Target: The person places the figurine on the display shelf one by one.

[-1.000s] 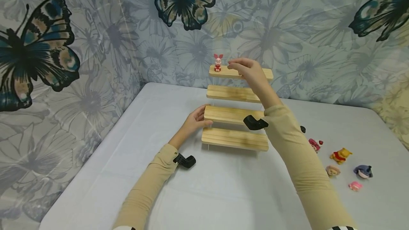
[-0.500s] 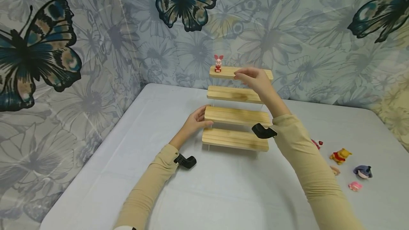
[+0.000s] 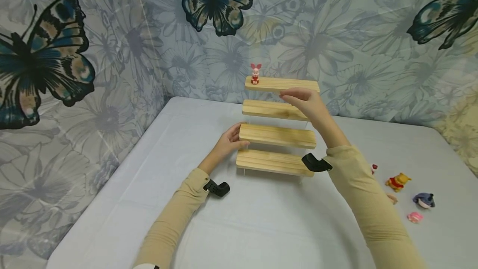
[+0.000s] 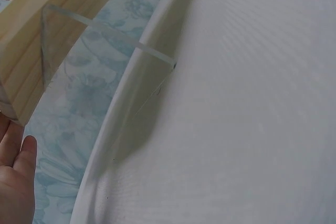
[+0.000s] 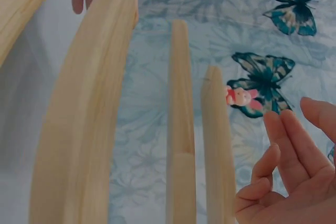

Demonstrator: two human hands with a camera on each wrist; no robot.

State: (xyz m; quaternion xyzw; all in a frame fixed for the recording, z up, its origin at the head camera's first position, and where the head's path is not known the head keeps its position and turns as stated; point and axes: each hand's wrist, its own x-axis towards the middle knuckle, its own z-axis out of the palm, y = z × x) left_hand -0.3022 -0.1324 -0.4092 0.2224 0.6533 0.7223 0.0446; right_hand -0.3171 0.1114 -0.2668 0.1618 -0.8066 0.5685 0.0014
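A four-step wooden display stand [image 3: 277, 135] with clear supports stands on the table. A pink pig figurine [image 3: 255, 74] in red sits at the left end of its top board, also visible in the right wrist view as a small pink figure [image 5: 242, 97]. My left hand [image 3: 228, 141] grips the left end of the second board from the bottom, thumb in front and fingers behind. In the left wrist view, fingertips [image 4: 27, 153] meet the board's end. Nothing is in my right hand [image 3: 304, 99], held before the top boards, right of the figurine, fingers loosely bent.
Several small figurines lie on the white table at the right: a yellow bear [image 3: 398, 182] in a red shirt, a blue-grey donkey [image 3: 424, 200], and a pink piece [image 3: 415, 217]. My right sleeve partly hides others. A butterfly-print cloth [image 3: 224, 61] hangs behind.
My right hand has moved away from the pig figurine, down and to the right, uncovering more of the top board. The left hand and the figurine have stayed in place.
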